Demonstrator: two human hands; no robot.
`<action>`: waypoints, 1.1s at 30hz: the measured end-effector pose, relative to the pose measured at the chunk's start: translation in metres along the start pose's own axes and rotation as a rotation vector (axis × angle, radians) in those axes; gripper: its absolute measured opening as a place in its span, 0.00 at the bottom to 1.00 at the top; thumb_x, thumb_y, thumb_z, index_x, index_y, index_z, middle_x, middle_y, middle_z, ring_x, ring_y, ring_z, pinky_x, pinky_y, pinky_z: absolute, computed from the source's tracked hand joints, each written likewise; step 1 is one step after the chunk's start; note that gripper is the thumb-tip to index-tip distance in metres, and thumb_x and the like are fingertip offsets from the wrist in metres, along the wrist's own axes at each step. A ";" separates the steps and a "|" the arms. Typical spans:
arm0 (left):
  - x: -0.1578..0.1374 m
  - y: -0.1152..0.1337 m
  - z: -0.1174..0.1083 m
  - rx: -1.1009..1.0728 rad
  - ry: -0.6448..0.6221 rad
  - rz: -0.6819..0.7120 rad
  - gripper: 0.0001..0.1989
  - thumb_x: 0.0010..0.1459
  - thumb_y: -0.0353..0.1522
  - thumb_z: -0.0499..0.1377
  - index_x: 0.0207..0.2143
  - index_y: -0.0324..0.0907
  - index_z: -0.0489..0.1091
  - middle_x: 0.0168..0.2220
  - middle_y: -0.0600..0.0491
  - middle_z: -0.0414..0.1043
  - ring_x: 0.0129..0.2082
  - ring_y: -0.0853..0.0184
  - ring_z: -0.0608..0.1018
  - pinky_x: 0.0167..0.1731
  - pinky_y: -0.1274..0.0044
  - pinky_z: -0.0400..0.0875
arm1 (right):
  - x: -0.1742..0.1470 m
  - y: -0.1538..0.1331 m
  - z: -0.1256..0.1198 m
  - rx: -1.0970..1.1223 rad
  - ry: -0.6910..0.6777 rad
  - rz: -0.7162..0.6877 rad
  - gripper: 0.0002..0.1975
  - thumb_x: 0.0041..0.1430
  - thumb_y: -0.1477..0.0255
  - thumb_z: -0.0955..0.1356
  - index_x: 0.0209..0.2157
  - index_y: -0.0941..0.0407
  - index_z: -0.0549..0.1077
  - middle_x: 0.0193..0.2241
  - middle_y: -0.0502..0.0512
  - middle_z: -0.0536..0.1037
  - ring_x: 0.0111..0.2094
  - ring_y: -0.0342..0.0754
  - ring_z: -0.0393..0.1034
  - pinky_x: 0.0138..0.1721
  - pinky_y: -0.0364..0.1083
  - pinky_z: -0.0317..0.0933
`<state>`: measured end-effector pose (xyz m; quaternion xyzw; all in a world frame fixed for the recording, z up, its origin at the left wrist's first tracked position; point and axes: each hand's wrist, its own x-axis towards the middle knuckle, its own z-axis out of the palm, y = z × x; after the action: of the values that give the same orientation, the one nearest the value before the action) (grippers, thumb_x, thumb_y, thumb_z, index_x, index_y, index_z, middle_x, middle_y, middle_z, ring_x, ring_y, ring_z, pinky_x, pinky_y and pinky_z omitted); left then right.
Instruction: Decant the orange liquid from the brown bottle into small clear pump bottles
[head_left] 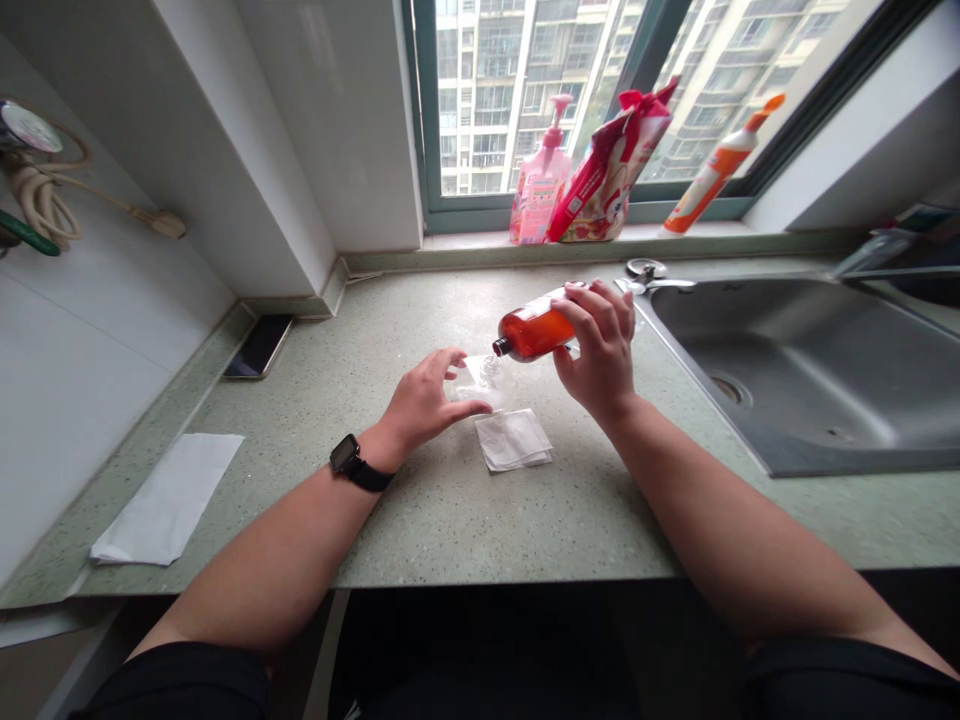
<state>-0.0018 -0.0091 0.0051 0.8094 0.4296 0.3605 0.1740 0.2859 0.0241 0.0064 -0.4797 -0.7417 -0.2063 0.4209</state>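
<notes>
An amber bottle (531, 333) with a white label is gripped in my right hand (600, 345). It tilts to the left, its uncapped dark neck over a small clear plastic container (481, 380). My left hand (427, 400), with a black watch (358, 463) on the wrist, curls its thumb and fingers around the container's left side. Whether liquid is flowing I cannot tell for sure. Just in front of the container a folded white tissue (514, 440) lies on the speckled green countertop (420, 535).
A steel sink (810, 380) is set in on the right, with a drain plug (646, 268) at its corner. On the sill stand a pink pump bottle (538, 190), a red pouch (611, 175) and an orange-white bottle (712, 180). Left are a phone (259, 347) and white paper (171, 498).
</notes>
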 end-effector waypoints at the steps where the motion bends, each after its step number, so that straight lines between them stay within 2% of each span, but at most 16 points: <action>1: 0.000 0.000 0.000 0.001 0.000 0.000 0.38 0.52 0.52 0.76 0.56 0.44 0.68 0.52 0.47 0.80 0.45 0.57 0.86 0.44 0.66 0.83 | 0.000 0.000 0.000 -0.004 0.000 -0.001 0.35 0.59 0.81 0.69 0.66 0.42 0.65 0.66 0.57 0.74 0.73 0.66 0.59 0.74 0.73 0.46; 8: 0.000 -0.001 0.000 0.007 -0.002 0.011 0.38 0.52 0.51 0.77 0.56 0.44 0.68 0.52 0.47 0.80 0.44 0.58 0.85 0.44 0.66 0.83 | 0.000 -0.001 0.000 -0.024 0.034 -0.032 0.34 0.60 0.81 0.68 0.65 0.43 0.65 0.65 0.57 0.74 0.72 0.66 0.61 0.73 0.74 0.49; 33: 0.000 0.000 0.000 0.008 -0.004 0.001 0.37 0.52 0.52 0.76 0.56 0.45 0.68 0.52 0.47 0.80 0.44 0.58 0.85 0.44 0.66 0.82 | 0.002 -0.001 -0.003 -0.018 0.020 -0.036 0.35 0.60 0.81 0.69 0.65 0.42 0.66 0.65 0.56 0.74 0.72 0.65 0.60 0.74 0.74 0.48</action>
<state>-0.0023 -0.0091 0.0049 0.8112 0.4303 0.3571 0.1713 0.2862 0.0229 0.0100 -0.4681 -0.7441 -0.2250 0.4202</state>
